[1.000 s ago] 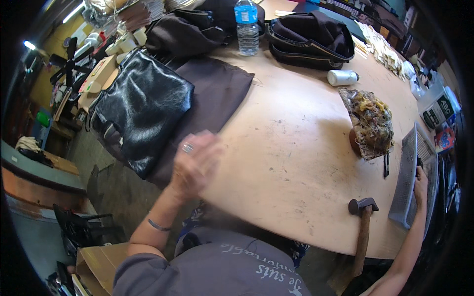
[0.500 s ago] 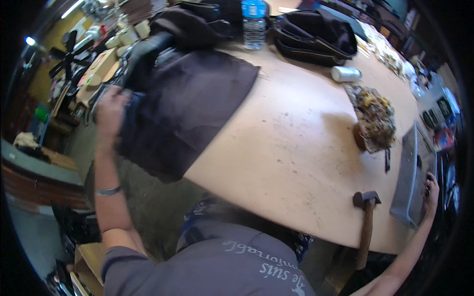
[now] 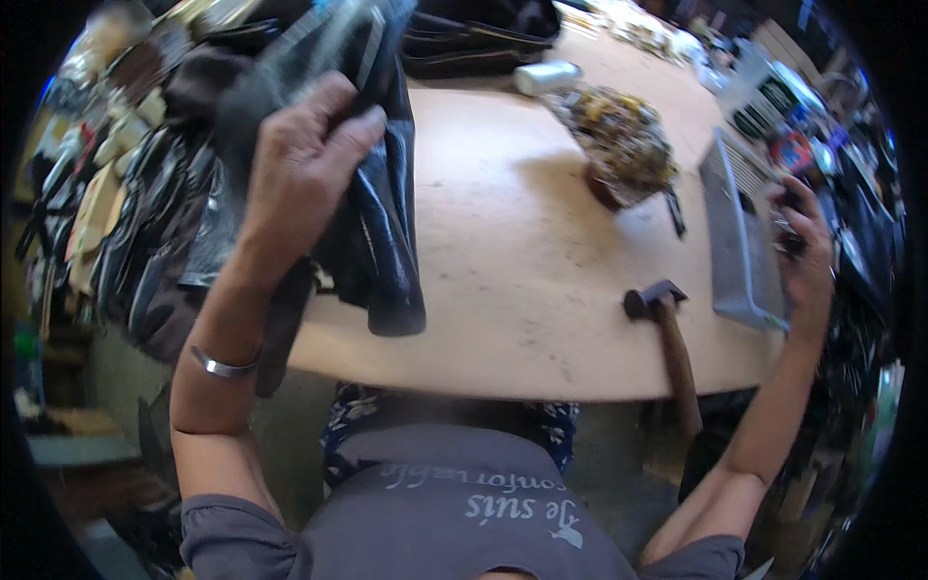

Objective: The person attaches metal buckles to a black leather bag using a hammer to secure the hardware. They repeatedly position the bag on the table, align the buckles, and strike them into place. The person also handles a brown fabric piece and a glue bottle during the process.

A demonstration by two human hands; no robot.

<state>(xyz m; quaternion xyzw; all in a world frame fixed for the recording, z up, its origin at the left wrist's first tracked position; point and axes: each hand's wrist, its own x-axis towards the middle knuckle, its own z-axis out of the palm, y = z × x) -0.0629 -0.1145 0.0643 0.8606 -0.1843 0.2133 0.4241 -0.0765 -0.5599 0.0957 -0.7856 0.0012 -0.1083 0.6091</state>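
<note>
Nearest to you, the hammer (image 3: 679, 362) lies on the counter (image 3: 464, 213) with its handle passing over the edge, perhaps so that it can be grasped easily. To the right of the hammer and a little farther is the grey basket (image 3: 725, 232), probably placed there so that its contents stay within your reach. Your two hands are well apart. Beside this basket, to the right of the hammer, your right hand (image 3: 812, 256) has its fingers curled around a small dark thing (image 3: 792, 244); I cannot tell exactly what it is. Well to the left of the hammer, your left hand (image 3: 300, 164) pinches the black glossy piece (image 3: 391, 242) between thumb and fingers. It is gripped high, so the rest falls down in folds; whether its lower end touches the counter, I cannot tell. Beyond the hammer stands a mottled, crusted mass (image 3: 623, 135) on a round brown base, with a thin black tool (image 3: 676, 215) beside it. Farther from the hammer lies a white bottle (image 3: 548, 77) on its side, and beyond, to the left, a black bag (image 3: 474, 43).
</note>
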